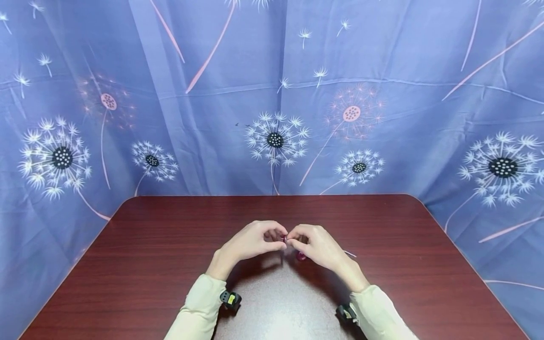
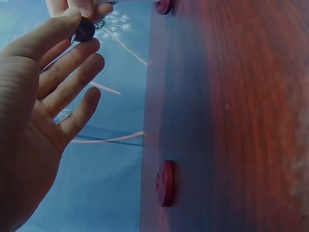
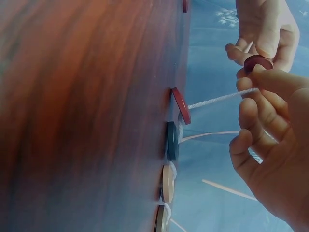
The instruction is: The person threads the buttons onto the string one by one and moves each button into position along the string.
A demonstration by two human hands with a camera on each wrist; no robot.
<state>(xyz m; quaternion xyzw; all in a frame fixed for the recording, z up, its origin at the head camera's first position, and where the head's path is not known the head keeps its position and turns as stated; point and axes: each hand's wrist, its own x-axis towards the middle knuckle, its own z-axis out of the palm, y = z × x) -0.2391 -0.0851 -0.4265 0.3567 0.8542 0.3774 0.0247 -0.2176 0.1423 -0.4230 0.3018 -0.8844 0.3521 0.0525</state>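
Observation:
Between the fingertips of both hands is a dark red button point(image 3: 257, 63), a small disc tilted in the air. My left hand point(image 1: 255, 241) pinches it by the rim, the other fingers spread loosely in the left wrist view. Thumb and fingers of my right hand point(image 1: 318, 246) meet at the button's face and pinch a white cord point(image 3: 217, 99) there; the cord's tip is hidden. That cord runs down to a red button point(image 3: 181, 106) standing on the table. Behind it, dark green point(image 3: 172, 141) and tan point(image 3: 168, 183) buttons also sit on the cord.
Another red button point(image 2: 165, 183) lies apart on the dark wooden table point(image 1: 170, 283). A further dark button point(image 3: 161, 220) shows at the lower edge of the right wrist view. Blue dandelion-print cloth point(image 1: 212, 118) hangs behind and beside the table.

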